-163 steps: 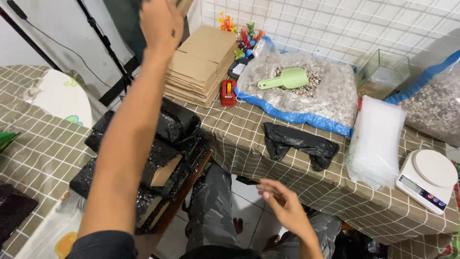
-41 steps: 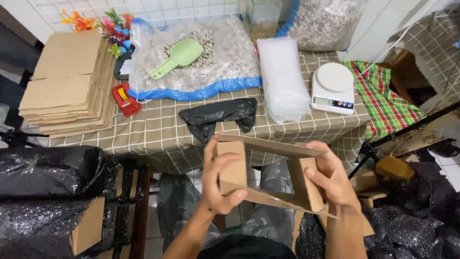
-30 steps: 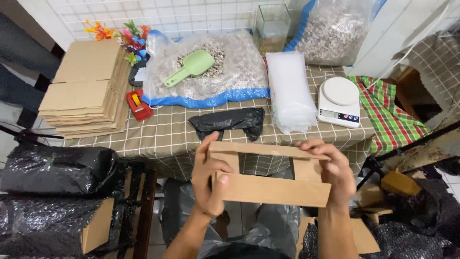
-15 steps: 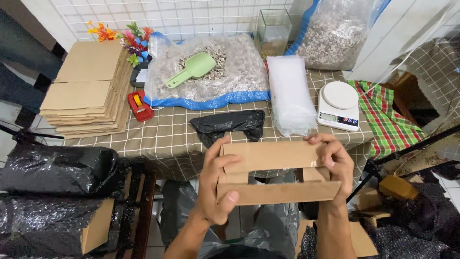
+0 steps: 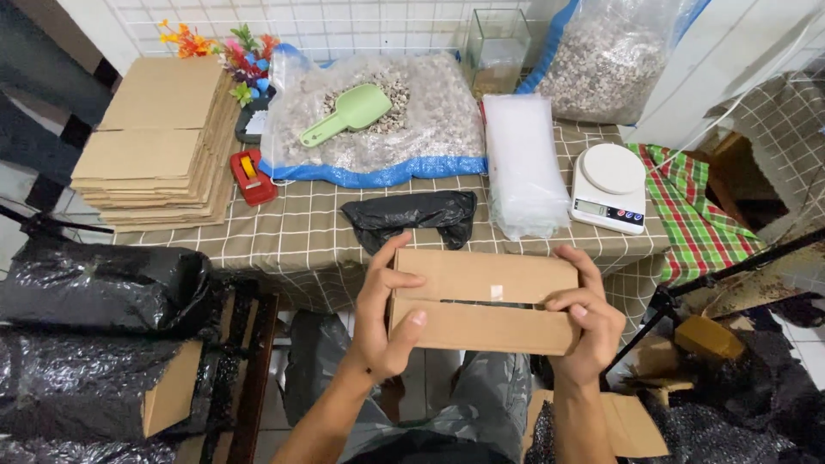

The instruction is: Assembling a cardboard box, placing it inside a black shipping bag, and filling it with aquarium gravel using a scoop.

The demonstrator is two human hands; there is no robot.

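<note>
Cardboard box (image 5: 484, 301) at lower center looked light but bendy; left hand (image 5: 384, 316) and right hand (image 5: 583, 322) gripped its short ends, thumbs pinning both flaps.

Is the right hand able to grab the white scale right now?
Probably not yet. The right hand is wrapped around the end of the cardboard box, which the left hand holds too. The white scale sits uncovered on the table beyond the box.
</note>
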